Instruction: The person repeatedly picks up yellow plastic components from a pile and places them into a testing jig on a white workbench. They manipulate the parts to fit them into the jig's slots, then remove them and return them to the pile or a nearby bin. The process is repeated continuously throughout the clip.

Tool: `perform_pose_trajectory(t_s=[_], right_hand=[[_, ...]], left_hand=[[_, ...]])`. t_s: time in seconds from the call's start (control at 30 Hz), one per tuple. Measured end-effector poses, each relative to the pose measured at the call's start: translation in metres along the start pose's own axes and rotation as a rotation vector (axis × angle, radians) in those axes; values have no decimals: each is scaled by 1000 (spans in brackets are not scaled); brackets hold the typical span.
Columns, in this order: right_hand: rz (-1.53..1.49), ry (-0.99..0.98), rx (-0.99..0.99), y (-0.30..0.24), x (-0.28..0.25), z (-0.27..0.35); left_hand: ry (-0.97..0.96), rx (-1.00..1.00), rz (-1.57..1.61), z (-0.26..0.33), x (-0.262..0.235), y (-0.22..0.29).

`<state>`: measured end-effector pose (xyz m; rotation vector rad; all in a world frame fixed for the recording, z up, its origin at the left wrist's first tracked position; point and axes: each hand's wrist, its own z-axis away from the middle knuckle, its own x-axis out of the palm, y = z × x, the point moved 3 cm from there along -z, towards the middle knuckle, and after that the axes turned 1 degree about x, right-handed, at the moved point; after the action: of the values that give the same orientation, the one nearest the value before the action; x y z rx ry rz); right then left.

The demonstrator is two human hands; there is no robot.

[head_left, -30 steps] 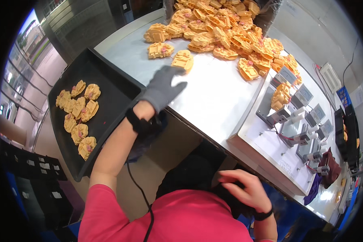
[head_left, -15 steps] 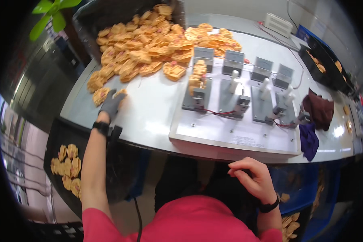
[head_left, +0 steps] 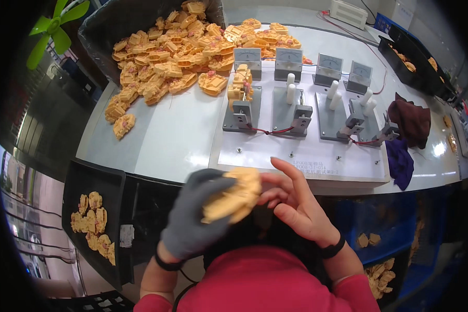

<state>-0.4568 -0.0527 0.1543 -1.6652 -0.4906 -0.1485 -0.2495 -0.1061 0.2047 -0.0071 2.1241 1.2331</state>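
My left hand [head_left: 192,216], in a grey glove, holds a yellow plastic part [head_left: 234,195] close to my chest, below the table's front edge. My bare right hand [head_left: 291,203] touches the part's right side with its fingertips. A large heap of the same yellow parts [head_left: 182,47] lies at the table's far left, spilling out of a dark bin. One yellow part [head_left: 241,83] sits on the leftmost fixture of a white test board [head_left: 307,151] that carries several meters and clamps.
A black tray [head_left: 91,218] with several yellow parts stands low at the left. Dark red and purple cloths [head_left: 408,130] lie at the board's right. A black tray [head_left: 411,57] sits far right, blue bins below right, a green fan [head_left: 52,28] top left.
My left hand came back from the heap at the far left with a yellow part and now holds it near my chest. My right hand rose to meet the part.
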Motion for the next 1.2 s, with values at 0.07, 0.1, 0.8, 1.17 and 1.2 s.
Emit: perform_pose_trajectory(t_s=[0.07,0.1,0.8,1.17,1.2], right_hand=[[-79,43,50,-3,2,-2],[-50,82,48,-4,-1,1],[469,483,-385,-52,-51,-22],[441,520,-296,-35,-61,-42],[441,514,-296,-35,-62,-39]], left_hand=[[-55,144,-152,-4,26,9],[-55,198,-178,-6,36,10],[-89,-319,1522,-56,19,-34],[46,-344,1723,-74,-4,-46],[71,-356,1711,-74,-5,-45]])
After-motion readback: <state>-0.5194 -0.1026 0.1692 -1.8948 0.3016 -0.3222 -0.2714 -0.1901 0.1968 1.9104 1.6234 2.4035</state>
